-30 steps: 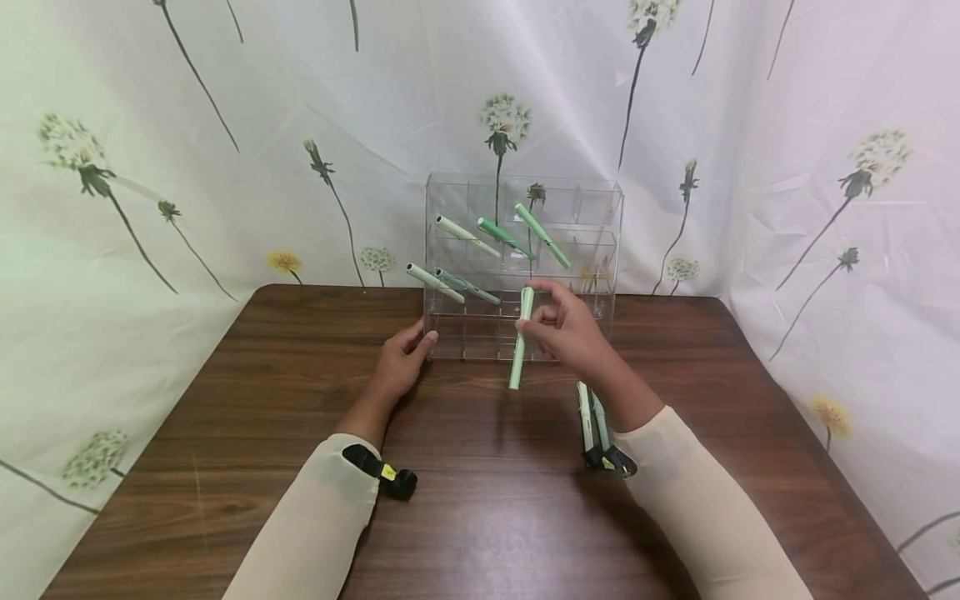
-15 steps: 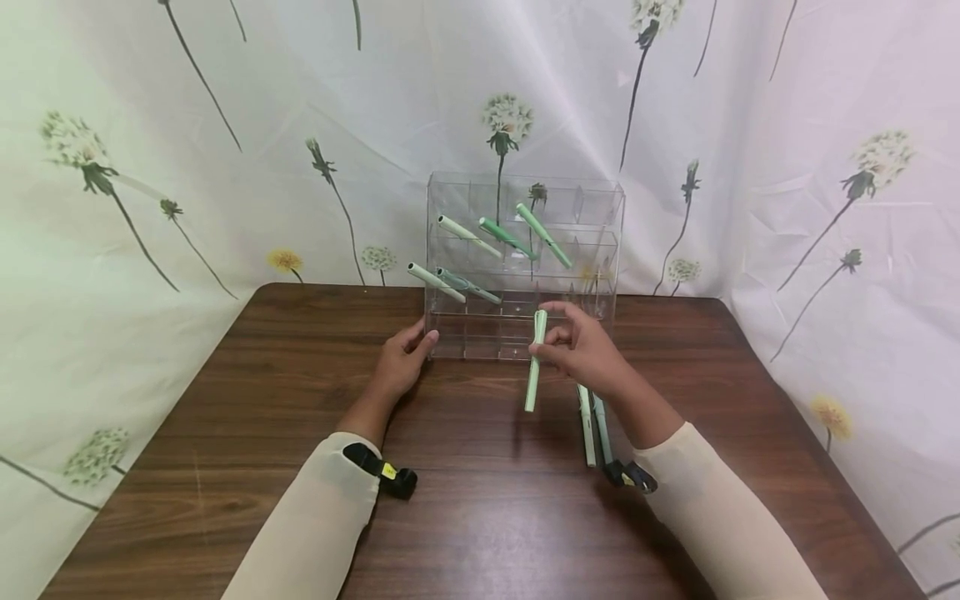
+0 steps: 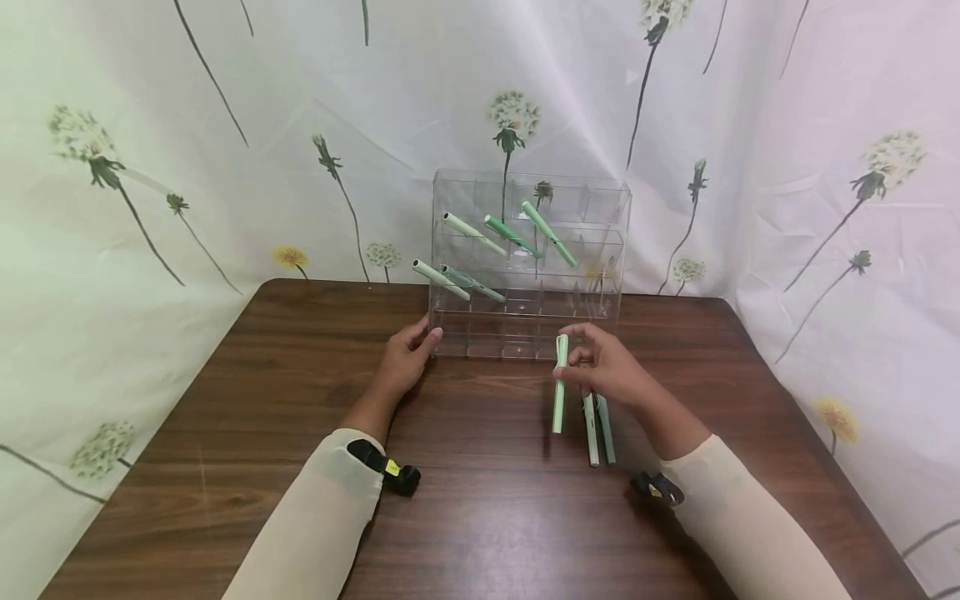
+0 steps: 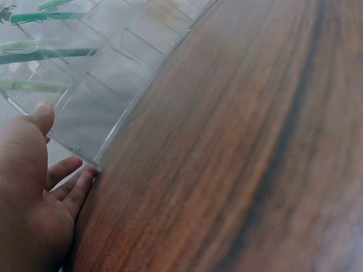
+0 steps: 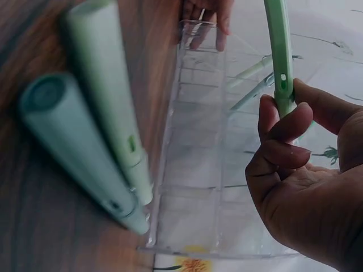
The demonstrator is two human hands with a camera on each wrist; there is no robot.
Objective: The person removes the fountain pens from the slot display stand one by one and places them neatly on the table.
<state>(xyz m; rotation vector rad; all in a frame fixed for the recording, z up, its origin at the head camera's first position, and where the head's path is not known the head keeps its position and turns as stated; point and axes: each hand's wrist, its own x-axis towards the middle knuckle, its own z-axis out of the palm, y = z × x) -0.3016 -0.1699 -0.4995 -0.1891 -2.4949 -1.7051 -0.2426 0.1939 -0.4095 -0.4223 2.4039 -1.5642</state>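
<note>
My right hand point(image 3: 611, 367) pinches a light green pen point(image 3: 559, 400) between thumb and fingers, above the table and in front of the rack. In the right wrist view the same pen point(image 5: 279, 51) points up from the fingertips. My left hand point(image 3: 405, 358) holds the left end of a clear acrylic pen rack point(image 3: 525, 337), with the thumb at its edge and the fingers round the lower corner point(image 4: 99, 167). Just below the right hand, a pale green pen point(image 3: 592, 433) and a grey-green pen point(image 3: 607, 433) lie side by side on the table.
Several pens lean in the rack: a pale one point(image 3: 472, 232), a dark green one point(image 3: 512, 236) and a bright green one point(image 3: 550, 233) above, a pale one point(image 3: 441, 279) and a grey-green one point(image 3: 474, 283) lower left. A dandelion-print cloth point(image 3: 337, 83) hangs behind the wooden table point(image 3: 480, 533).
My right hand has drawn the light green pen away from the rack, toward me and to the right, lowering it beside the two lying pens. My left hand stays at the rack.
</note>
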